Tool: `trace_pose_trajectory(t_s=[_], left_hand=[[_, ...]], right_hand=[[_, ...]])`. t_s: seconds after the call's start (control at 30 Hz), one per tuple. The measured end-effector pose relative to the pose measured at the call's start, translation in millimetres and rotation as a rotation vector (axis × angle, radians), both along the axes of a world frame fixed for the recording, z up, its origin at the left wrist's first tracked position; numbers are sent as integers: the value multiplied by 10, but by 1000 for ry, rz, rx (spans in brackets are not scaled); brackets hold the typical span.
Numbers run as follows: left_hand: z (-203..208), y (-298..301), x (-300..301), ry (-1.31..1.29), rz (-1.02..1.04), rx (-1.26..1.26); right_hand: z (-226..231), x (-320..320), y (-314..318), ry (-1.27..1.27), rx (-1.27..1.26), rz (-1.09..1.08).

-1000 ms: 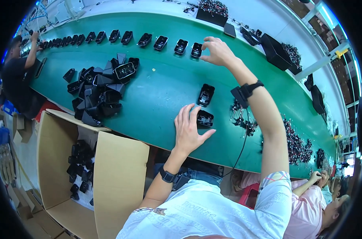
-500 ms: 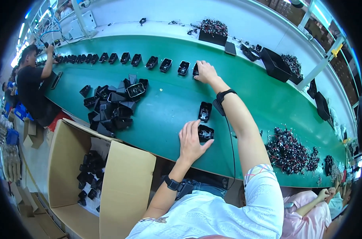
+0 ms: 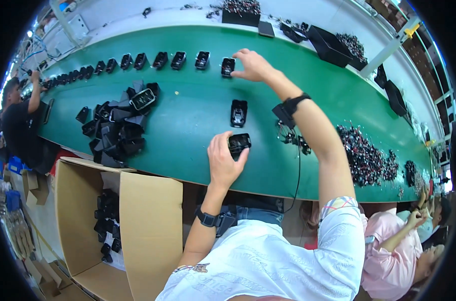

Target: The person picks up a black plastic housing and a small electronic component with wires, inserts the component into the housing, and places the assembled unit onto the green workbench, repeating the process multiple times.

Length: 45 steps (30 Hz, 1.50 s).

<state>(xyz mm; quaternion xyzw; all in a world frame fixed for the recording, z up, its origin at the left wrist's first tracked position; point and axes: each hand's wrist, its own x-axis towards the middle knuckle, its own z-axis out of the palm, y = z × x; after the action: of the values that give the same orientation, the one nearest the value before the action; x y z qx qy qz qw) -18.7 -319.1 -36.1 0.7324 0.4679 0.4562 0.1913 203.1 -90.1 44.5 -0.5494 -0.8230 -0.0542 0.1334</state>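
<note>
My left hand point(image 3: 223, 160) is curled round the left side of an open black plastic housing point(image 3: 240, 142) on the green bench, thumb along its near edge. Just beyond it lies a second black housing point(image 3: 238, 113) with parts inside, touched by neither hand. My right hand point(image 3: 254, 65) is stretched out to the right end of a row of such housings. Its thumb and fingers are spread beside the end housing point(image 3: 228, 67), and nothing shows in its grasp. Small wired parts point(image 3: 294, 138) lie below my right wrist.
A pile of black housings point(image 3: 120, 125) lies on the left of the green bench point(image 3: 187, 105). A cardboard box point(image 3: 152, 226) with more stands at the near edge. Wired parts point(image 3: 363, 155) are heaped right. One co-worker point(image 3: 22, 115) is at the far left, others at the right.
My right hand has opened off the end housing and drawn slightly back from it. My left hand's fingers have closed in on the near housing. The whole view has shifted.
</note>
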Motion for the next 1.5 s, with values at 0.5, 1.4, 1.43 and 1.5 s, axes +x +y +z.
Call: trace_pose_trajectory(t_s=[0.5,1.4,1.43,1.5], left_hand=[[115,-57,-70,-242,-75,-153],[128,-238,-233,-1058,-800,-709],[119,-247,-237,-1055,-797,-717],[98,-274,-236,-1146,-880,-806]], right_hand=[[53,558,-1800,173,-472,-66],[-113,-440,-3116,1563,-427,94],[-109,-452,-3154,1386,-281,152],[-68,-562,-3248,1367,-231,103]])
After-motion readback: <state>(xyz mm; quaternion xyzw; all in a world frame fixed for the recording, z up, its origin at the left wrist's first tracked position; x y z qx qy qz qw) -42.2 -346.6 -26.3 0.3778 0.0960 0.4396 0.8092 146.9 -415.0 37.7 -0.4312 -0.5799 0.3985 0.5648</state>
